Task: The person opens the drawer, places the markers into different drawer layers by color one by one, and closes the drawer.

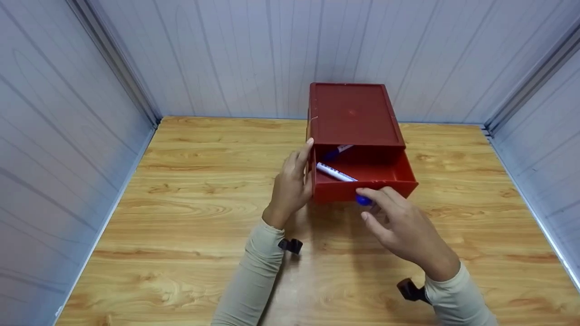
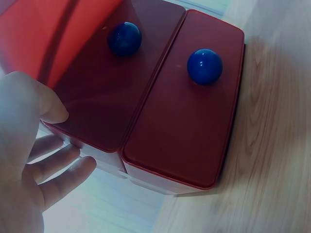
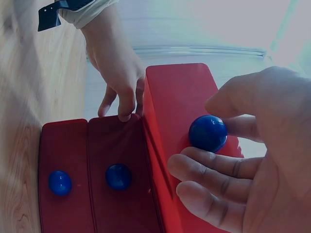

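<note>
A red drawer cabinet (image 1: 351, 113) stands with its top drawer (image 1: 394, 167) pulled out. In that drawer lie a white marker (image 1: 336, 172) and, farther back, a marker with a blue cap (image 1: 332, 154). My left hand (image 1: 290, 181) rests against the cabinet's left side; in the left wrist view its thumb (image 2: 56, 109) lies at the front edge of the middle drawer (image 2: 102, 92), other fingers along the side. Around the top drawer's round blue knob (image 3: 208, 133) my right hand (image 1: 403, 226) has its fingers loosely bent, the thumb standing apart from the knob in the head view.
Two lower drawers are closed, with blue knobs on the middle one (image 3: 118, 176) and the bottom one (image 3: 60, 183). The cabinet stands on a wood-grain table (image 1: 204, 203), near the pale back wall (image 1: 235, 59). Side walls (image 1: 59, 149) flank the table.
</note>
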Available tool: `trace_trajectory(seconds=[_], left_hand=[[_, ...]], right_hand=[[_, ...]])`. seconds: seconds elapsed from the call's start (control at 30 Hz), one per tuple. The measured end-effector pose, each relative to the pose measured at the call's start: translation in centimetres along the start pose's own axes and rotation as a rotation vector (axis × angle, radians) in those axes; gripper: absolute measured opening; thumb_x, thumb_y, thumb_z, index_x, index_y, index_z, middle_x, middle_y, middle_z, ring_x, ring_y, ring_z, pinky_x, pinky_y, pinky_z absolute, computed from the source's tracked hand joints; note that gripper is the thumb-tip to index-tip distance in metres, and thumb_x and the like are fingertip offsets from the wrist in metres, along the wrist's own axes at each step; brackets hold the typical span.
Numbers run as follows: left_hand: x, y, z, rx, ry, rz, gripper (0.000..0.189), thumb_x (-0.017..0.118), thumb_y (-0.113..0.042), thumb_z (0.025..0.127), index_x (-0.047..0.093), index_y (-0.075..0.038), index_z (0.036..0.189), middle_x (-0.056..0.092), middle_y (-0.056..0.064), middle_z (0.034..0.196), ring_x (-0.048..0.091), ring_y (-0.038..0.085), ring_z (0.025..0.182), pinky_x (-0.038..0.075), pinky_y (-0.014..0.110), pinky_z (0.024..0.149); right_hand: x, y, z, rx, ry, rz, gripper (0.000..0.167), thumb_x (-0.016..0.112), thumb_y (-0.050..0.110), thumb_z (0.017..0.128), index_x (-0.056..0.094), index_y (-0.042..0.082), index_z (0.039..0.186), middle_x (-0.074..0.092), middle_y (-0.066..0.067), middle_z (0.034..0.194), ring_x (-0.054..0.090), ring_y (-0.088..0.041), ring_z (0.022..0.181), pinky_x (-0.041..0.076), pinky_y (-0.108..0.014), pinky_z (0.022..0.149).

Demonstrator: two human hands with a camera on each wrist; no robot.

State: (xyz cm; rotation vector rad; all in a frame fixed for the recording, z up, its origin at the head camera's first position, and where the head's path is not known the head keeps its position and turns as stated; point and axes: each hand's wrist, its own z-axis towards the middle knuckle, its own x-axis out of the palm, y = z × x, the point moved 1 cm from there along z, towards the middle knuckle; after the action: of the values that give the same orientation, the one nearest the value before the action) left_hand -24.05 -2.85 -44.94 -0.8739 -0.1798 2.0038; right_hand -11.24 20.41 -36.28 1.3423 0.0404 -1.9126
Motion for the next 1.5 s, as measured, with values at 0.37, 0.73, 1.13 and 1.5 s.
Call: trace_trajectory(seconds=[0.37,0.73,1.13,1.5], left_hand=[[0.1,0.1,-0.2,0.013,-0.021,0.003,0.072,0.057,-0.002,0.093,0.029,-0.02,0.157,0.059,0.014,0.117,0.056,0.026,0.091,0.053,0.041,0.071],[0.1,0.1,0.0,0.013,-0.024,0.012,0.063,0.055,-0.012,0.099,0.03,-0.018,0.156,0.06,0.013,0.12,0.058,0.027,0.097,0.054,0.043,0.076],[0.1,0.1,0.1,0.024,-0.01,0.021,0.069,0.057,-0.009,0.095,0.029,-0.017,0.157,0.06,0.013,0.121,0.057,0.025,0.094,0.054,0.041,0.074],[0.0,0.2,0.0,0.013,0.005,0.014,0.078,0.06,-0.003,0.088,0.028,-0.017,0.157,0.059,0.014,0.122,0.055,0.024,0.093,0.054,0.04,0.072]], right_hand=[[0.6,-0.8,1.5,0.1,0.05,-0.009,0.051,0.068,0.021,0.095,0.054,0.021,0.145,0.056,0.004,0.105,0.059,-0.003,0.081,0.051,-0.028,0.064],[1.1,-1.4,2.8,0.125,0.037,0.009,0.051,0.066,0.022,0.096,0.053,0.019,0.146,0.055,0.001,0.11,0.062,-0.007,0.083,0.05,-0.031,0.063],[1.5,-2.0,2.9,0.132,0.027,0.014,0.06,0.066,0.021,0.097,0.045,0.022,0.153,0.055,-0.004,0.118,0.06,-0.003,0.081,0.051,-0.032,0.064],[1.9,-2.5,3.3,0.132,0.027,0.016,0.064,0.064,0.021,0.097,0.039,0.02,0.156,0.053,-0.007,0.126,0.061,-0.002,0.079,0.052,-0.031,0.064]])
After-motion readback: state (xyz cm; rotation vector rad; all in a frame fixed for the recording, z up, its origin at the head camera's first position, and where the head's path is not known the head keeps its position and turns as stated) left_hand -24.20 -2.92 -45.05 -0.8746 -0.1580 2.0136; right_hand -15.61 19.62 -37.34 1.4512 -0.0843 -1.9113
